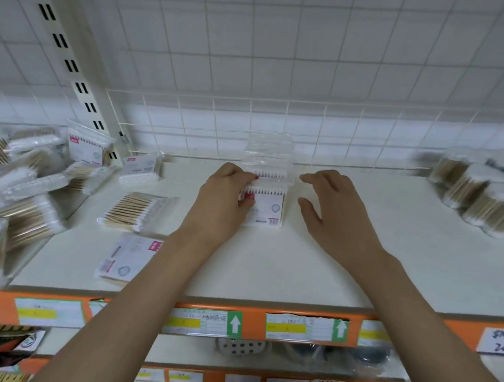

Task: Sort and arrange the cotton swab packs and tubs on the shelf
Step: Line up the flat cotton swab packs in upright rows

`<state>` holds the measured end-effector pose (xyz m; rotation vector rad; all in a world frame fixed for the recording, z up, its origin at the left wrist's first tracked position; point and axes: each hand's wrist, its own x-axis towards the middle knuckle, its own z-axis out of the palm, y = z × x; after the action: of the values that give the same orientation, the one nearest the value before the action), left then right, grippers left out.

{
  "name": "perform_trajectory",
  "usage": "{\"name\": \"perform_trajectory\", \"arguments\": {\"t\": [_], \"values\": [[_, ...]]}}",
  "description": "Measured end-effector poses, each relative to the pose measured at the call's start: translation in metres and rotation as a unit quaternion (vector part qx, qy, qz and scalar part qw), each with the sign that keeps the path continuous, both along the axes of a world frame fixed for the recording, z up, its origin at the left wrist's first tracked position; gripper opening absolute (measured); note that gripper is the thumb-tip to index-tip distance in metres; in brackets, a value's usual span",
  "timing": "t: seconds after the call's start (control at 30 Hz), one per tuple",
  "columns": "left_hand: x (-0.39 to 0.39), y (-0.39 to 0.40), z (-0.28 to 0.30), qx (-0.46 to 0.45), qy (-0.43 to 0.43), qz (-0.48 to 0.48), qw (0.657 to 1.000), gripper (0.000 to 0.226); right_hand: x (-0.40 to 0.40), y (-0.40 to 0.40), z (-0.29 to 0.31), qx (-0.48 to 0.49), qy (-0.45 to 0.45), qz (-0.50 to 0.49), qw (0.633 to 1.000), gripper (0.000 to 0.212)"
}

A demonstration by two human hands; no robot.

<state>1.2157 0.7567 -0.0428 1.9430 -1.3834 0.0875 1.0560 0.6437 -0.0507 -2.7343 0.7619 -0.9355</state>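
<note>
A clear cotton swab pack [269, 205] with a white and pink label stands upright in the middle of the white shelf [270, 267], more packs lined up behind it. My left hand [225, 199] grips its left edge, thumb and fingers pinching it. My right hand [330, 205] hovers just right of the pack, fingers spread, holding nothing. Loose packs lie to the left: one with wooden sticks [136, 211], a flat labelled one [129, 256], and a small one [142, 166]. Round tubs of swabs [478, 191] are stacked at the far right.
A jumbled heap of swab packs [20, 178] fills the left compartment behind a clear divider. A wire grid [219, 130] backs the shelf. An orange price rail [255, 325] with labels runs along the front edge; lower shelves hold other goods.
</note>
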Motion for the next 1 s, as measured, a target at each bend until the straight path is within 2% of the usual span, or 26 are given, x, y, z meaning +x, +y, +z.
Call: {"name": "perform_trajectory", "arguments": {"t": [0.27,0.47,0.7,0.83,1.0], "values": [[0.001,-0.011,0.003,0.022,0.004,0.022,1.000,0.040,-0.011,0.015,-0.010,-0.010,-0.014,-0.022,1.000,0.032],[0.005,0.003,0.013,0.062,-0.013,0.036,0.997,0.064,0.002,0.040,0.002,-0.006,-0.050,-0.029,0.998,0.034],[0.056,0.081,0.021,0.110,-0.027,0.089,0.990,0.037,0.044,0.086,0.012,0.067,-0.045,0.005,0.997,0.023],[0.087,0.123,0.021,0.183,-0.024,0.096,0.978,0.037,0.068,0.115,0.006,0.112,-0.005,0.027,0.993,0.023],[0.111,0.148,0.018,0.171,0.001,0.081,0.982,0.037,0.085,0.145,0.003,0.155,0.013,0.026,0.987,0.032]]}}
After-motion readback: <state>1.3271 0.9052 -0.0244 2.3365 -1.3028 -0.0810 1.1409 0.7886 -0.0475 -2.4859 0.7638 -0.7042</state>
